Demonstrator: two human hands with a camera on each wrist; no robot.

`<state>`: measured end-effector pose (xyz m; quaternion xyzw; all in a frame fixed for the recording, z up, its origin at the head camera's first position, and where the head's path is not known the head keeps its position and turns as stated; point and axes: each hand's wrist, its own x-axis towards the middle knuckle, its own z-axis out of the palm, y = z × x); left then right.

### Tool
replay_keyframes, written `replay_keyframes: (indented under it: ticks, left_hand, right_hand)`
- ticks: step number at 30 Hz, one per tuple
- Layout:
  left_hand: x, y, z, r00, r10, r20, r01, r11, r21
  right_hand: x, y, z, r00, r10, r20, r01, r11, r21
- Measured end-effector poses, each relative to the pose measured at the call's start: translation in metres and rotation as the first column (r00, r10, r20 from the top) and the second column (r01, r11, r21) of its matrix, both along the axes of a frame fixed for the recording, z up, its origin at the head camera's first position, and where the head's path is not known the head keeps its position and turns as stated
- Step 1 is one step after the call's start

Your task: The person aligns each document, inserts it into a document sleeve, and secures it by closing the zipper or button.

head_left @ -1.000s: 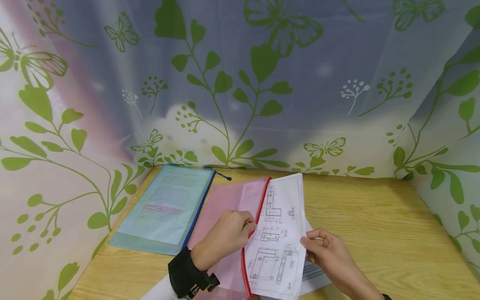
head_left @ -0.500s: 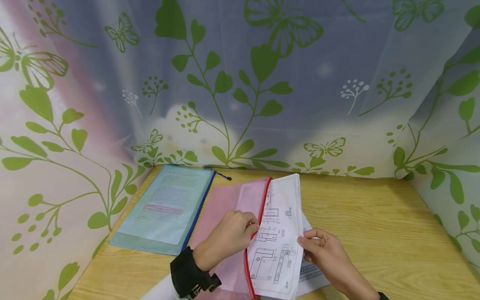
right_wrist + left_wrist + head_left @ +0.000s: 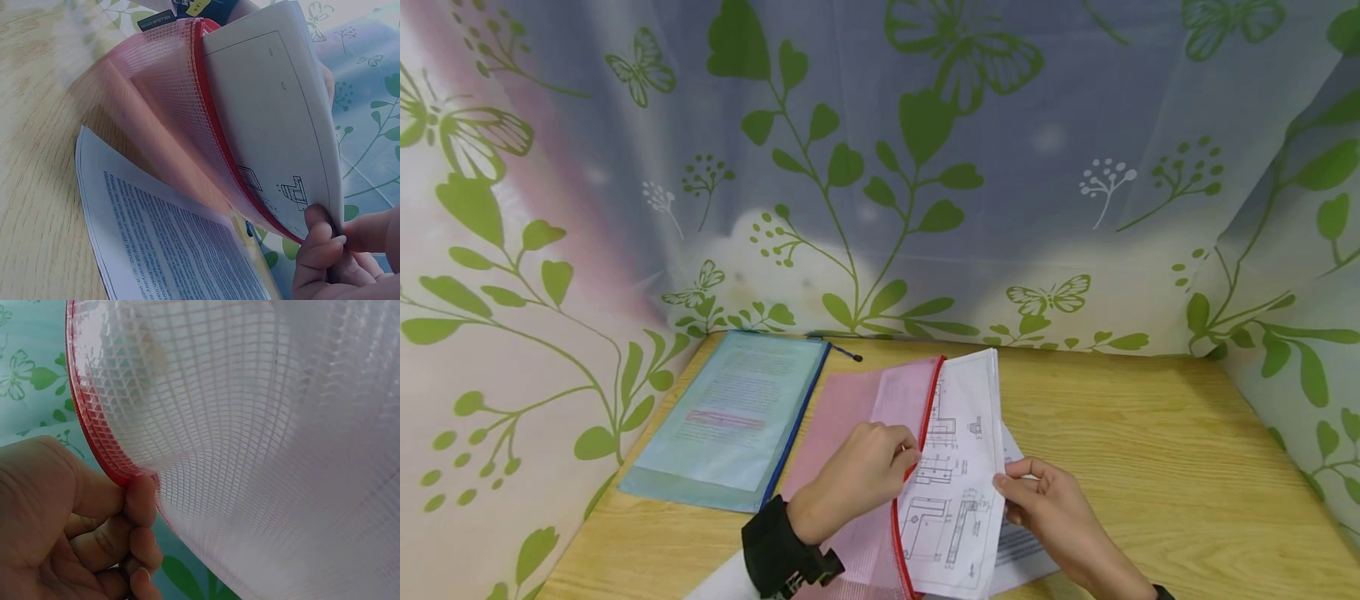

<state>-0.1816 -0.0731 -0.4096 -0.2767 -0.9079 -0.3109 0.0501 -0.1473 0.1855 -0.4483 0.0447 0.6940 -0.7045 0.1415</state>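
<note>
A pink mesh zipper pouch point(image 3: 842, 400) with a red edge is raised over the table, its opening facing right. My left hand point(image 3: 861, 471) pinches that red edge between thumb and finger, as the left wrist view shows at the pouch's rim point(image 3: 103, 450). Partly inside the pouch is a stack of papers with technical drawings point(image 3: 962, 467). My right hand point(image 3: 1052, 508) pinches the stack's outer edge; in the right wrist view thumb and fingers point(image 3: 319, 234) grip its corner. Beneath lies a stack of printed text sheets point(image 3: 169, 231), partly hidden by the drawings.
A blue zipper pouch point(image 3: 730, 417) holding a printed page lies at the left on the wooden table point(image 3: 1165, 442). Its dark zipper pull point(image 3: 857, 357) points right. A curtain with green leaves point(image 3: 880, 167) closes off the back and sides.
The drawings have slid slightly left, deeper into the pink pouch, with my right hand following. My left hand has shifted slightly right with the red edge.
</note>
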Motion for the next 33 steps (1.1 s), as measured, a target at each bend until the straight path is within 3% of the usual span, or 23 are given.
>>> replay_keyframes:
  ticks: [33]
  left_hand:
    - [0.0001, 0.0079, -0.0041, 1.0, -0.014, 0.001, 0.014, 0.999, 0.034]
  right_hand:
    - [-0.0031, -0.0035, -0.0056, 1.0, -0.018, 0.009, 0.018, 1.0, -0.011]
